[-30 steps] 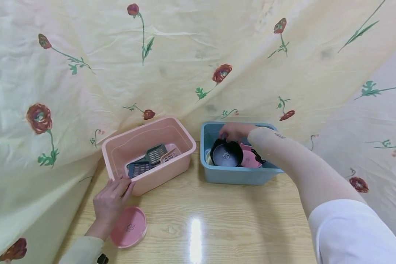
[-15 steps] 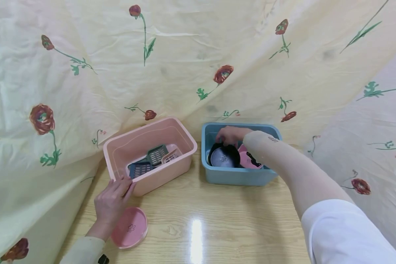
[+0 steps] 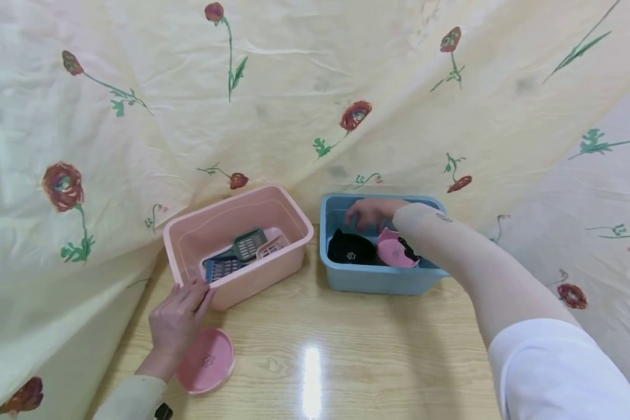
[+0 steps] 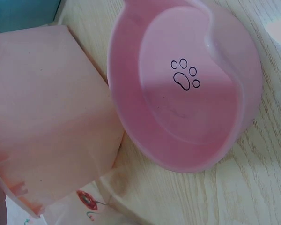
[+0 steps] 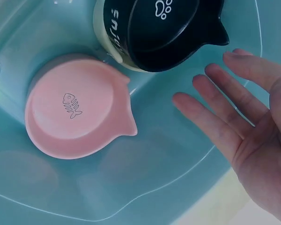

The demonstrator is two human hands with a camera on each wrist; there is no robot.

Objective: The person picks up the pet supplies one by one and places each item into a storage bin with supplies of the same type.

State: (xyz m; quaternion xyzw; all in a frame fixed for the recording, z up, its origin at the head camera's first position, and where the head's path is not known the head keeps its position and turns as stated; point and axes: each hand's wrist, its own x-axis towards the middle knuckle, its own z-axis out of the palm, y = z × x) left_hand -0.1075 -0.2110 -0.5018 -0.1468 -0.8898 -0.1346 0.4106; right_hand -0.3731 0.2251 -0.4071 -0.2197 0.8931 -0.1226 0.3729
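In the head view, my left hand (image 3: 175, 321) grips the near left rim of the pink bin (image 3: 257, 286). Below that hand, a pink pet bowl (image 3: 206, 361) stands on the table; the left wrist view shows the paw print in this bowl (image 4: 192, 117). My right hand (image 3: 370, 213) is inside the blue bin (image 3: 378, 281). Its fingers (image 5: 210, 115) are spread and hold nothing, just beside a black cat-eared bowl (image 5: 173, 37). A pale bowl (image 5: 101, 33) shows under the black one. Alongside lies a pink cat-eared bowl (image 5: 75, 131) with a fishbone drawing.
Litter scoops lie in the pink bin: a dark green one (image 3: 249, 245), a blue one (image 3: 223, 269) and a pink one (image 3: 272, 247). Both bins stand on the wooden table (image 3: 273, 350) against a flowered cloth (image 3: 283, 128).
My right hand has let go of the black bowl, which has tipped from facing me to sitting lower in the blue bin. My left hand stays on the pink bin's rim.
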